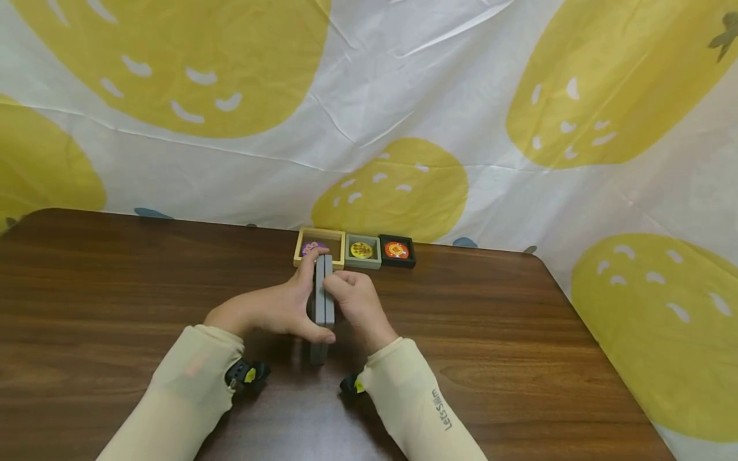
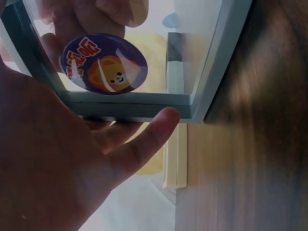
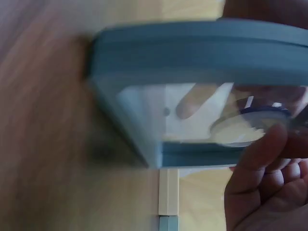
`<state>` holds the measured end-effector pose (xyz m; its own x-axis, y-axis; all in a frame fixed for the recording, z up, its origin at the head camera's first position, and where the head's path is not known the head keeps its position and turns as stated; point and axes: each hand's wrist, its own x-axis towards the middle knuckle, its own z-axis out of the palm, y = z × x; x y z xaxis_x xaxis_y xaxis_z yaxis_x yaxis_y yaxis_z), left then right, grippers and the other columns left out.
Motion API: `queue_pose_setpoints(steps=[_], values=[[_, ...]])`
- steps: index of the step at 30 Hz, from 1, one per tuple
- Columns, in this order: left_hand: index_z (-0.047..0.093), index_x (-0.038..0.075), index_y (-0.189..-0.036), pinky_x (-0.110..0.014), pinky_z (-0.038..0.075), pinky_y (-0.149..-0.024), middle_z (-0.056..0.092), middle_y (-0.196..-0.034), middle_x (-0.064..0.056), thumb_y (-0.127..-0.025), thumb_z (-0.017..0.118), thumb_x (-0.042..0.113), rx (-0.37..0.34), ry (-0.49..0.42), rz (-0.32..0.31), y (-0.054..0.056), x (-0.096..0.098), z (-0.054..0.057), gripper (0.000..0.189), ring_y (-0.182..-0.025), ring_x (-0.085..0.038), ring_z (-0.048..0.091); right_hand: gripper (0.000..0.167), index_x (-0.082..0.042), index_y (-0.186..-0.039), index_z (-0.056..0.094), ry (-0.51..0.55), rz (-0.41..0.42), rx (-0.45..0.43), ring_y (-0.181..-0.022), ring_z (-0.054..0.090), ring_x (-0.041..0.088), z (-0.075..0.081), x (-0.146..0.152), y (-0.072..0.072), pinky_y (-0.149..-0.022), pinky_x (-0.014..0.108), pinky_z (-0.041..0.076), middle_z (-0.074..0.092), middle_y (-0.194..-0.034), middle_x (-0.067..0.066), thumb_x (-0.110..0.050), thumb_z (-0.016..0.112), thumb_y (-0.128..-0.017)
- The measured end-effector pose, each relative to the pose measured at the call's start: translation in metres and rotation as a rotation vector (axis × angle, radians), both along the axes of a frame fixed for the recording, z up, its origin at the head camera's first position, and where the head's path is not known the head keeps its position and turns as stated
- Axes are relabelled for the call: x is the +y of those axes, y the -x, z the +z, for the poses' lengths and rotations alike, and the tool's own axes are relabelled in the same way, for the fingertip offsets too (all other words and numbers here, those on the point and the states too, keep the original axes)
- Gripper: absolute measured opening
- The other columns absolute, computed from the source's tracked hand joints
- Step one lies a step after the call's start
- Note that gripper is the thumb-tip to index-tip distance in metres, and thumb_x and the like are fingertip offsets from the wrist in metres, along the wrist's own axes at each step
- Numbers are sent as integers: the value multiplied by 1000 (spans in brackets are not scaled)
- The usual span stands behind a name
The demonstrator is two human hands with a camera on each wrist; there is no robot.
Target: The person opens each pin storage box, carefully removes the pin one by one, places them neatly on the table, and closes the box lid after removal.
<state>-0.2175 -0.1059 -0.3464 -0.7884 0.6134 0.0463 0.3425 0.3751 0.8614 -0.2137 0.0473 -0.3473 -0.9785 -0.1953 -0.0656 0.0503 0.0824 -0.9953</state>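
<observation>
A grey display frame [image 1: 320, 301] with clear film stands on its edge, its two halves side by side. My left hand [image 1: 271, 310] spans and grips the frame from the left, thumb on the near edge and fingers at the far side. In the left wrist view a round purple badge [image 2: 108, 72] with an orange cartoon bear shows at the film. My right hand [image 1: 360, 304] is curled at the frame's right face, thumb and bent fingers pinching at the badge's edge. The right wrist view shows the badge's pale back, partly hidden by the thumb.
Along the table's back edge stand three frames side by side: a yellow one [image 1: 344, 250] with a purple badge, a grey-green one [image 1: 363, 263] with a yellow badge and a black one [image 1: 398, 262] with an orange badge. A lemon-print cloth [image 1: 403, 77] hangs behind the brown table [image 1: 490, 333].
</observation>
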Motion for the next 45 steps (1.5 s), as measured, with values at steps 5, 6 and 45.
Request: queue_pose_setpoints(steps=[5,6,45], values=[[-9,12,-143,-46,32,-105,4,-145,-28,-65,83,32,-4,6,-3,0,-1,0,122,-124,-36,35,18,-10,-62,54,-38,-26,82,-48,44,3,-4,-1,0,-46,19,37,48,-52,-10,-13,50,-79],[-9,12,-143,-46,32,-105,4,-145,-28,-65,83,32,-2,8,-4,0,-1,-1,122,-123,-36,35,17,-10,-63,54,-47,-27,93,-48,44,3,-4,-2,-1,-46,19,37,48,-52,-9,-13,51,-79],[-4,11,-140,-50,31,-106,26,-138,-29,-65,84,30,-7,-30,-17,4,-1,0,118,-129,-41,33,23,-5,-74,59,-312,-130,214,-62,44,10,1,15,-5,-56,24,36,48,-65,-3,-18,46,-87]])
